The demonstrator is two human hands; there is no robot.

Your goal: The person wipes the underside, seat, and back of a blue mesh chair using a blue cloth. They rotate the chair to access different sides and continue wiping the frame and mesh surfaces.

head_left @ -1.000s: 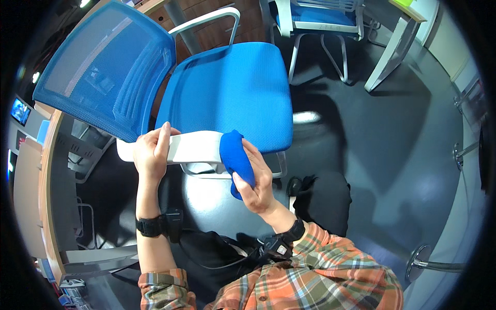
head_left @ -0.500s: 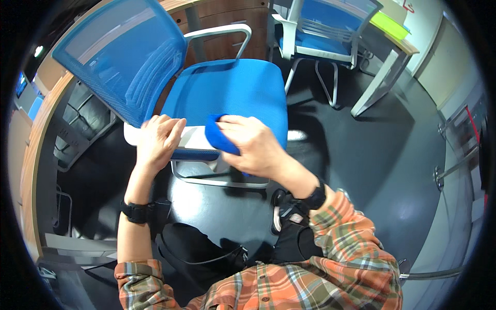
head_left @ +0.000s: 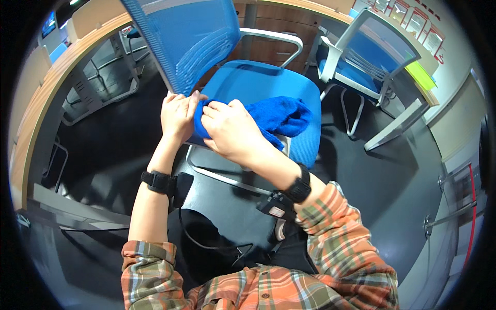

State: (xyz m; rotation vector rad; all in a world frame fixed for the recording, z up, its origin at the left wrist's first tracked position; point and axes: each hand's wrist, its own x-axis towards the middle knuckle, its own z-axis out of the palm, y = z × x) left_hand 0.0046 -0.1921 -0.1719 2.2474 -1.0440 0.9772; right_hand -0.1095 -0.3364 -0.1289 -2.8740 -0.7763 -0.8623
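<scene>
A blue office chair (head_left: 243, 85) with a mesh back and white frame stands in front of me. A blue cloth (head_left: 279, 116) lies bunched over the near left side of its seat. My right hand (head_left: 230, 132) grips the cloth's left end and presses it against the chair. My left hand (head_left: 178, 113) sits right beside it, fingers curled on the same end of the cloth by the lower edge of the mesh back. The armrest seen earlier is hidden under both hands and the cloth.
A second blue chair (head_left: 367, 57) with a white frame stands at the right, next to a table leg (head_left: 398, 129). A long wooden desk (head_left: 31, 108) curves along the left. The floor is dark grey.
The view has shifted closer to the chair. The cloth was balled in my right hand over the white armrest; now it is spread toward the seat and both hands meet on its left end.
</scene>
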